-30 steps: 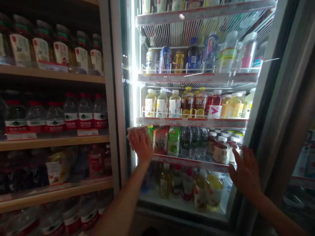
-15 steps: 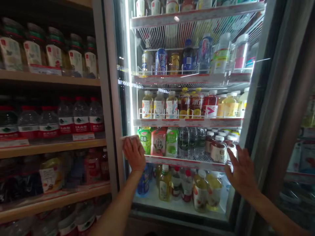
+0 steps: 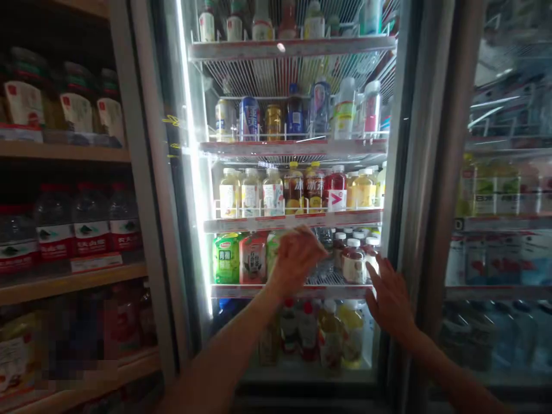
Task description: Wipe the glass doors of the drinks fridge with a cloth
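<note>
My left hand [image 3: 293, 261], smeared by motion, is in front of the middle of the lit fridge's glass door [image 3: 248, 368]. Its fingers press over a pale folded cloth [image 3: 321, 251], of which just an edge shows. Near the door's right side, my right hand [image 3: 390, 299] has its fingers spread and holds nothing; it appears to rest on the glass. Behind the glass, a green drink carton [image 3: 226, 259] and a red drink carton [image 3: 252, 259] stand left of my left hand. Small white-capped bottles [image 3: 354, 261] stand between the two hands.
Wooden shelves [image 3: 64, 150] with bottles flank the fridge on the left. A metal door frame [image 3: 435, 172] runs upright on the right, with another drinks fridge beyond it. Wire racks [image 3: 293, 146] inside hold several rows of cans and bottles.
My left hand has swept the cloth rightward from the door's left edge to its middle. The right hand stays by the right side. The view has shifted to the right.
</note>
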The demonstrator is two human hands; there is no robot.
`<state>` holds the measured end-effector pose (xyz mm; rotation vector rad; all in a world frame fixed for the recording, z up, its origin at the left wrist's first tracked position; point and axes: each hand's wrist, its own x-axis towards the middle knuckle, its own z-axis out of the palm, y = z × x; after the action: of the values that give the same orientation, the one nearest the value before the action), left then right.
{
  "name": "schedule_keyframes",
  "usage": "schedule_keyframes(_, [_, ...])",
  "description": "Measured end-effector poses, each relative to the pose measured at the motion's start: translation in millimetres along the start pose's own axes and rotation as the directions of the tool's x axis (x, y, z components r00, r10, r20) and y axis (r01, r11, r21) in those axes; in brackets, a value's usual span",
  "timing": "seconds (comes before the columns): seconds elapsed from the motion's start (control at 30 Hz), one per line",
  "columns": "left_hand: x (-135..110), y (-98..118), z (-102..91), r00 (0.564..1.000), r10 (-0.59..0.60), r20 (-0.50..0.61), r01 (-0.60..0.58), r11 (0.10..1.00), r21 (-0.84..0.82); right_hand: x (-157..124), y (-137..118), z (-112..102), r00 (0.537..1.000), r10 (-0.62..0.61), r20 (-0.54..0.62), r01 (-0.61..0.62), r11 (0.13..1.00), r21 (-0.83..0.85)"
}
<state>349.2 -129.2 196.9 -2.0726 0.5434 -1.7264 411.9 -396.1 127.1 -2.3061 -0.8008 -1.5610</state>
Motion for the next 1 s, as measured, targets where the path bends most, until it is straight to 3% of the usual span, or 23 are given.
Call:
schedule_keyframes(0.03, [8,5,2.5,0.973,0.220,0.063,-0.216,0.974,-0.072,0,1,-1,1.000,-0.010,0.002,0.010,1.000,0.005])
schedule_keyframes(0.07, [19,7,4.5,0.933,0.348,0.095,-0.336,0.934,-0.124,1,2,-2,1.000,-0.021,0.001,0.021,1.000,0.012])
schedule_keyframes(0.1, [33,5,5.9,0.925,0.365,0.109,-0.349,0.926,-0.142,1,4,-4,1.000,-0.029,0.001,0.028,0.999,0.019])
schedule_keyframes(0.17, [66,-7,7.9,0.988,0.121,0.096,-0.112,0.989,-0.093,3,9,-8,1.000,-0.028,-0.004,0.028,0.999,0.030])
schedule_keyframes(0.2, [81,-13,9.3,0.996,-0.075,0.048,0.078,0.995,-0.059,4,12,-10,1.000,-0.021,-0.009,0.021,0.999,0.035])
schedule_keyframes(0.23, [92,-16,11.4,0.974,-0.226,-0.005,0.226,0.973,-0.037,5,15,-12,1.000,-0.015,-0.016,0.016,0.999,0.041])
schedule_keyframes(0.27, [99,-15,14.3,0.966,-0.256,-0.026,0.256,0.966,-0.028,6,18,-14,1.000,-0.017,-0.026,0.018,0.999,0.049])
schedule_keyframes(0.3, [101,-11,17.9,0.985,-0.172,-0.016,0.171,0.985,-0.038,7,20,-15,0.999,-0.024,-0.035,0.027,0.998,0.061])
schedule_keyframes(0.33, [100,-2,22.0,1.000,0.001,0.017,0.000,0.998,-0.070,8,23,-17,0.998,-0.039,-0.047,0.043,0.996,0.078])
schedule_keyframes(0.37, [96,8,26.4,0.976,0.211,0.058,-0.203,0.972,-0.119,8,25,-19,0.997,-0.053,-0.057,0.059,0.994,0.097])
schedule_keyframes(0.4, [93,18,30.8,0.916,0.391,0.092,-0.371,0.912,-0.176,8,27,-20,0.996,-0.064,-0.065,0.071,0.991,0.115])
schedule_keyframes(0.43, [93,27,35.0,0.856,0.505,0.111,-0.473,0.852,-0.225,8,30,-23,0.995,-0.070,-0.069,0.079,0.988,0.129])
schedule_keyframes(0.47, [97,34,38.7,0.829,0.546,0.122,-0.507,0.825,-0.251,8,32,-25,0.995,-0.074,-0.074,0.084,0.987,0.138])
schedule_keyframes(0.5, [105,39,41.9,0.846,0.518,0.126,-0.478,0.841,-0.252,7,35,-28,0.994,-0.078,-0.079,0.088,0.986,0.142])
schedule_keyframes(0.57, [128,45,47.4,0.946,0.302,0.115,-0.275,0.940,-0.204,5,39,-33,0.993,-0.082,-0.086,0.093,0.986,0.139])
schedule_keyframes(0.63, [140,55,52.4,0.989,0.101,0.107,-0.082,0.982,-0.172,2,43,-36,0.994,-0.071,-0.085,0.081,0.988,0.128])
schedule_keyframes(0.7, [127,77,56.4,0.978,0.156,0.141,-0.125,0.970,-0.207,-3,45,-39,0.996,-0.052,-0.078,0.060,0.992,0.115])
schedule_keyframes(0.73, [111,92,57.9,0.942,0.295,0.163,-0.249,0.934,-0.256,-7,45,-41,0.996,-0.049,-0.074,0.057,0.992,0.109])
schedule_keyframes(0.8, [72,119,60.1,0.822,0.538,0.185,-0.462,0.821,-0.336,-15,46,-42,0.995,-0.067,-0.070,0.074,0.992,0.107])
schedule_keyframes(0.87, [45,133,61.0,0.717,0.672,0.186,-0.573,0.719,-0.393,-23,47,-44,0.994,-0.092,-0.051,0.097,0.989,0.111])
schedule_keyframes(0.9, [41,134,60.8,0.720,0.669,0.184,-0.570,0.721,-0.394,-26,47,-44,0.994,-0.097,-0.046,0.102,0.988,0.115])
schedule_keyframes(0.93, [44,131,60.4,0.759,0.624,0.188,-0.530,0.759,-0.378,-29,48,-44,0.994,-0.097,-0.044,0.101,0.988,0.120])
schedule_keyframes(1.0, [57,121,59.4,0.885,0.420,0.203,-0.350,0.886,-0.305,-33,48,-43,0.995,-0.084,-0.045,0.089,0.987,0.132])
